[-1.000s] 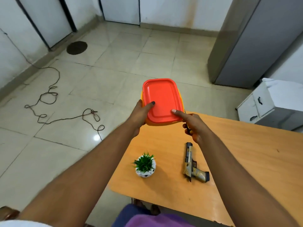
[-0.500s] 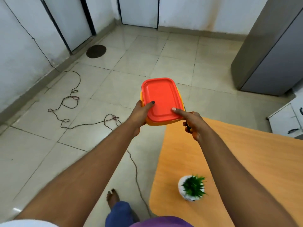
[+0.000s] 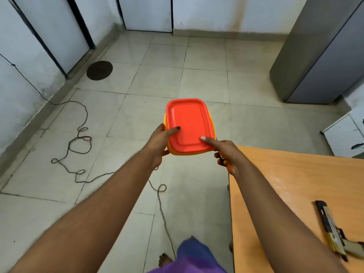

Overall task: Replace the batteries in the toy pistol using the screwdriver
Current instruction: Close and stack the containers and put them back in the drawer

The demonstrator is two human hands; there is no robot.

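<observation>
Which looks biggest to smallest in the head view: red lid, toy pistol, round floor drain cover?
1. Red lid, held close to the camera, so its lead is partly nearness.
2. Toy pistol, long but thin, cut off at the frame edge.
3. Floor drain cover, farthest away.

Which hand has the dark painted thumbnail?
The left hand: its thumb, lying on the red lid, has a dark nail. The right hand shows a pale nail.
</observation>
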